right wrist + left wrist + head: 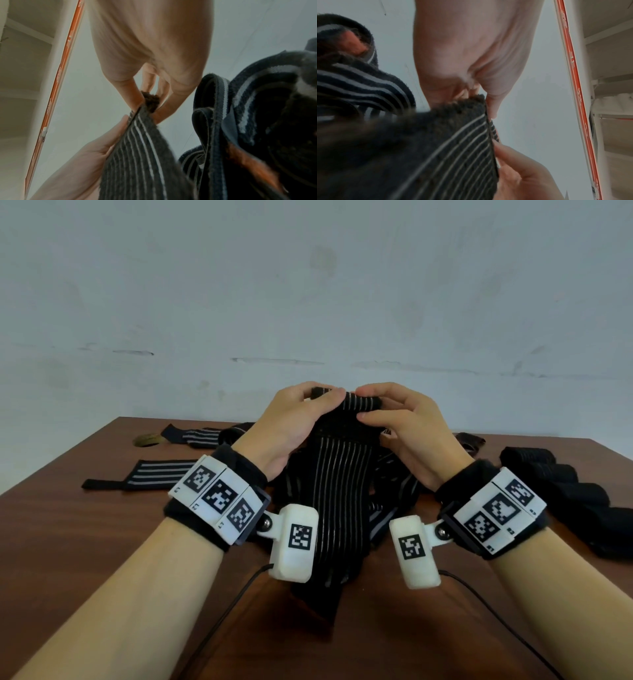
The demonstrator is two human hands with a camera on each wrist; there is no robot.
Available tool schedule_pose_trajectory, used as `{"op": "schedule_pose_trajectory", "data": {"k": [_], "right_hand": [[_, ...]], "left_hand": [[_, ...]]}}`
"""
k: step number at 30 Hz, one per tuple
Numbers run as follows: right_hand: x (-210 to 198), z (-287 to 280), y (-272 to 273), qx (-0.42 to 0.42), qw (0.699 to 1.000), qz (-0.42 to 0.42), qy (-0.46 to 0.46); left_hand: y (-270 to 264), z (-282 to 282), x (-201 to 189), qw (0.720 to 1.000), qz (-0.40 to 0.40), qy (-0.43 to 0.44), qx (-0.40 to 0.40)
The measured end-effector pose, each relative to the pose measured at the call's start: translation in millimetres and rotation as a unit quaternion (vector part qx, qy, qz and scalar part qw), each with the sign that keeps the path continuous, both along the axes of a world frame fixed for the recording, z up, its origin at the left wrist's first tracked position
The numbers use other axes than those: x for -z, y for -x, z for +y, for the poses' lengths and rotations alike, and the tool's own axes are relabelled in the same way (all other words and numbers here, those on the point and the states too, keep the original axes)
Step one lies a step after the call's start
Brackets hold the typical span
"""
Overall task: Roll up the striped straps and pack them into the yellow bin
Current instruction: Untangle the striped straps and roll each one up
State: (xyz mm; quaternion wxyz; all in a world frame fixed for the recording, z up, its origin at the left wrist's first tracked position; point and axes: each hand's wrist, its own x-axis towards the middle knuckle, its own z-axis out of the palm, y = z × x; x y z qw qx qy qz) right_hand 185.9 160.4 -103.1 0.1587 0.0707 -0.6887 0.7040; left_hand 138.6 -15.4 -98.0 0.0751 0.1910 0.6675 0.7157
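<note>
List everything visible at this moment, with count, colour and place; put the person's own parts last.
held strap: one, black with pale stripes, raised above the table, its top end gripped by both hands
flat straps: two, black with grey stripes, far left on the table
strap pile: count unclear, black striped, under the held strap
rolled straps: several, black, in a row at right
table: one, brown wood
wall: pale grey, behind
wrist bands: two, white with black markers
left hand: pinches the strap's top
right hand: pinches the strap's top
</note>
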Motion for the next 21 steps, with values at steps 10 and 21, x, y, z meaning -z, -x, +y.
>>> {"op": "schedule_pose_trajectory", "data": {"k": [10,21], "right_hand": [[2.9,-1.0,-1.8,-0.002,0.999,-0.017,-0.042],[1.2,0.2,-4.1,-0.003,0.999,0.001,-0.035]], "left_hand": [[1.7,-1.9,2.3,0.999,0.041,0.006,-0.009],[-3.2,-3.6,-0.9,0.998,-0.054,0.043,-0.009]]}}
